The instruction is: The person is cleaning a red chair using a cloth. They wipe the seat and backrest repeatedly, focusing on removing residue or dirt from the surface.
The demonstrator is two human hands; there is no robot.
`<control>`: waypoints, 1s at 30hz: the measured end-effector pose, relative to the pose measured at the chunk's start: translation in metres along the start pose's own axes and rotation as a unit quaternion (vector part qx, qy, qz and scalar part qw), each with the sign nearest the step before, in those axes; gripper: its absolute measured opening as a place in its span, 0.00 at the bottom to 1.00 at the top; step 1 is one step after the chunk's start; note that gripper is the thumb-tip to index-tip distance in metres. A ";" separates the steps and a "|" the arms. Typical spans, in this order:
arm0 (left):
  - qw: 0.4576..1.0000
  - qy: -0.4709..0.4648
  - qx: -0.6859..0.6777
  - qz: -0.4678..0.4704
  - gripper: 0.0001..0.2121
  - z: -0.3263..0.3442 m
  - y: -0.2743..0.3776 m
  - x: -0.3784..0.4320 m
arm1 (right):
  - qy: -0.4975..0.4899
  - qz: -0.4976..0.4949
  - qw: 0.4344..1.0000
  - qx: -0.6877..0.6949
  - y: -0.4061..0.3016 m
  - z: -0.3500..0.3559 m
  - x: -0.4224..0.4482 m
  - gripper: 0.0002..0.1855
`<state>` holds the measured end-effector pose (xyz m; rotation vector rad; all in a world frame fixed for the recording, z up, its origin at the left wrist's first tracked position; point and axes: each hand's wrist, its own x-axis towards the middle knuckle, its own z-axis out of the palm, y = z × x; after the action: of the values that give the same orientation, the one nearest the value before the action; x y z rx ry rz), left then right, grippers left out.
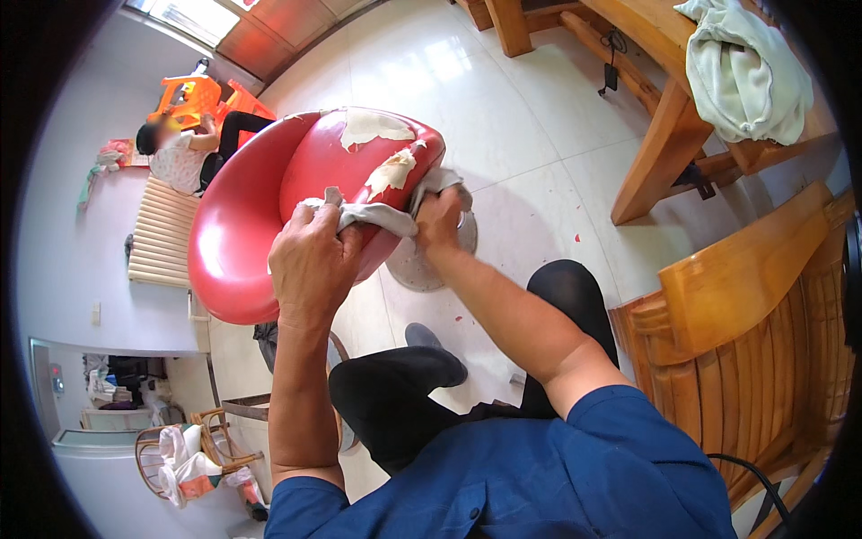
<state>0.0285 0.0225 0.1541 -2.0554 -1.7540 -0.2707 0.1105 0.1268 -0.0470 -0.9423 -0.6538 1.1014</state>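
Before me stands a red bucket-style chair [236, 222] with a smooth, shiny cover. Its seat is torn in places, and pale backing shows through at the worn patches [390, 174]. My left hand [316, 259] grips a grey cloth [377, 217] over the near side of the seat. My right hand [441, 219] is closed on grey cloth at the seat's right edge, above the chair's round metal base [417, 269]. Whether both hands hold one piece of cloth, I cannot tell. The fingertips of both hands are partly hidden.
Small red scraps [578, 238] lie on the tiled floor [512, 155]. A wooden table [650, 155] bears a pale green garment [747, 81] at right, above a wooden bench [727, 323]. A person [182, 151] sits by orange plastic stools [192, 94] behind the chair, near a radiator [161, 232].
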 end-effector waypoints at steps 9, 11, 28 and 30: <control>1.000 0.002 0.019 -0.011 0.20 0.000 0.000 -0.006 | -0.081 -0.102 0.990 -0.046 -0.004 0.005 -0.075 0.24; 1.000 0.021 0.004 -0.011 0.20 0.001 -0.001 -0.010 | -0.125 -0.117 0.984 -0.041 -0.011 -0.001 -0.083 0.25; 0.982 -0.046 -0.182 -0.027 0.06 -0.020 -0.110 -0.055 | -0.071 -0.127 0.975 -0.170 -0.044 -0.014 -0.021 0.19; 0.981 -0.028 -0.187 -0.054 0.06 -0.013 -0.141 -0.059 | -0.120 -0.171 0.958 -0.195 -0.042 -0.017 -0.042 0.18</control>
<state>-0.1185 -0.0202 0.1679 -2.2390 -1.9729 -0.6234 0.1290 0.0756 -0.0175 -0.9875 -1.2195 0.7933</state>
